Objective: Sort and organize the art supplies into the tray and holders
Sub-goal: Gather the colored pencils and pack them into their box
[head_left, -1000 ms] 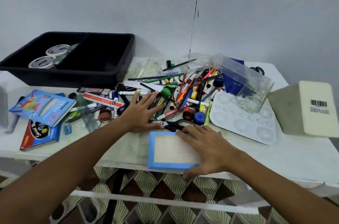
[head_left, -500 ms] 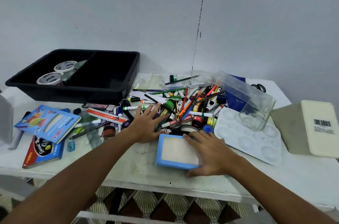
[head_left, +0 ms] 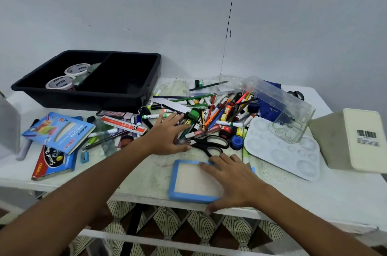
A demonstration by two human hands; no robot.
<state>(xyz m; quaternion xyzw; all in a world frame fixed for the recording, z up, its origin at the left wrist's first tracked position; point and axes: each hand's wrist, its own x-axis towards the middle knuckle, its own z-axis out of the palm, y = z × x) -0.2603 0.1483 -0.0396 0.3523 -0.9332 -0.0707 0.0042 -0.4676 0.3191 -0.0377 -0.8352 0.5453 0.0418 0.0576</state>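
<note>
1. One white desk (head_left: pixel 314 197) carries all the things.
2. One black tray (head_left: pixel 125 96) sits at the back left corner of the desk. It has two parts.
3. Two rolls of tape (head_left: pixel 69 76) lie in the left part of the tray. I cannot tell what is in the dark right part.
4. One big pile of pens, markers and pencils (head_left: pixel 213 113) lies in the middle of the desk, near the back edge. There are too many to count.
5. One pair of black scissors (head_left: pixel 211 143) lies at the front of the pile.
6. One white paint palette (head_left: pixel 289 155) lies to the right of the pile. One clear plastic box (head_left: pixel 280 107) rests tipped on its back end.
7. One cream box with a barcode (head_left: pixel 354 140) stands at the right edge of the desk.
8. Two flat packs lie at the left side: one blue pack (head_left: pixel 62 132) on top of one red and black pack (head_left: pixel 50 163).
9. One blue-framed board (head_left: pixel 188 182) lies at the front edge of the desk.
10. The left hand (head_left: pixel 167 136) lies flat on the pile, its fingers straight and spread, holding nothing.
11. The right hand (head_left: pixel 232 180) rests on the right side of the board, its fingers straight on top and the thumb at the front edge.
</note>
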